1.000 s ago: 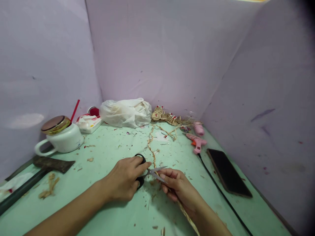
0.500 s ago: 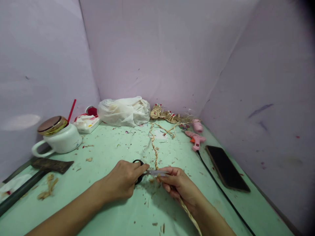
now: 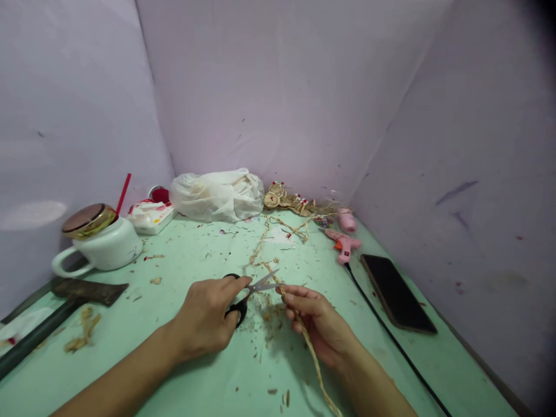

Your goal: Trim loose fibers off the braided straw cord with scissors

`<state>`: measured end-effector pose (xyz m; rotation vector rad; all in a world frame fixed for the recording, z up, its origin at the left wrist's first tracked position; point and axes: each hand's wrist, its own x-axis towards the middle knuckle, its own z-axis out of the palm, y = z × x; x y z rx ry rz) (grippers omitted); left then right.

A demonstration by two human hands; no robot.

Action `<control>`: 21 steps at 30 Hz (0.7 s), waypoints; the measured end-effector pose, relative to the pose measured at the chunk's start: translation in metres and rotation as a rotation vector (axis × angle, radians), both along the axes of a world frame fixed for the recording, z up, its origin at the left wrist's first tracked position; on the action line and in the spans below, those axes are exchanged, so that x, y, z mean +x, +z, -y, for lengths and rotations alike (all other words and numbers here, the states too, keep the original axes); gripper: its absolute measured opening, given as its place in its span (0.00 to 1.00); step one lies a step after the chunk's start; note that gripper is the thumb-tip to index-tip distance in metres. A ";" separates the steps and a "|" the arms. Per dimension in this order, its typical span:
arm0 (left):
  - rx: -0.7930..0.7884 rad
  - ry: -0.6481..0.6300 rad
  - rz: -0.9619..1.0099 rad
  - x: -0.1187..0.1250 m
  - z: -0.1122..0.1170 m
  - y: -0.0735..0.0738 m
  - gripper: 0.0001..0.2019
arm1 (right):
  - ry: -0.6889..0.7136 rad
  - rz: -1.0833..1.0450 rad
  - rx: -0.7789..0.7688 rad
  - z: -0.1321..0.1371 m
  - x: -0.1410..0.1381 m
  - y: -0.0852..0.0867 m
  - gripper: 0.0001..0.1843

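My left hand (image 3: 207, 315) grips black-handled scissors (image 3: 247, 293), whose blades stand apart and point right. My right hand (image 3: 316, 323) is closed round a braided straw rope (image 3: 316, 368) that trails toward me; its cut end pokes out by my fingertips, just right of the blade tips. Another length of the rope (image 3: 261, 248) lies loose on the green table (image 3: 195, 370), running back toward the far corner. Straw crumbs lie under the scissors.
At the left stand a white mug with a gold lid (image 3: 98, 237) and a hatchet (image 3: 56, 310). A white plastic bag (image 3: 218, 196) and straw ornaments (image 3: 292, 201) sit at the back. On the right lie a pink glue gun (image 3: 344, 244) with a black cord (image 3: 391, 341) and a phone (image 3: 396, 292).
The scissors closed on the rope, then opened. The rope is now in two pieces: the far piece has dropped away to the left, and my right hand keeps the near piece.
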<state>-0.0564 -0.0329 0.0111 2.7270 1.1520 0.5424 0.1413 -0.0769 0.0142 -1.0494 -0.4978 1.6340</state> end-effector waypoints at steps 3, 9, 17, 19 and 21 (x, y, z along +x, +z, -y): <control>0.084 -0.002 -0.093 0.000 0.003 -0.001 0.26 | -0.005 0.003 0.009 0.000 0.001 0.000 0.08; 0.156 -0.005 -0.183 -0.002 0.003 -0.005 0.25 | -0.048 0.011 0.043 0.000 0.000 0.000 0.13; 0.143 0.020 -0.207 -0.001 0.003 -0.007 0.25 | -0.094 0.216 0.122 0.001 -0.003 -0.003 0.14; 0.127 0.014 -0.208 -0.001 0.004 -0.006 0.25 | -0.125 0.287 0.151 0.000 -0.003 -0.004 0.13; 0.109 0.010 -0.210 -0.001 0.005 -0.005 0.25 | -0.157 0.355 0.174 0.000 -0.004 -0.005 0.13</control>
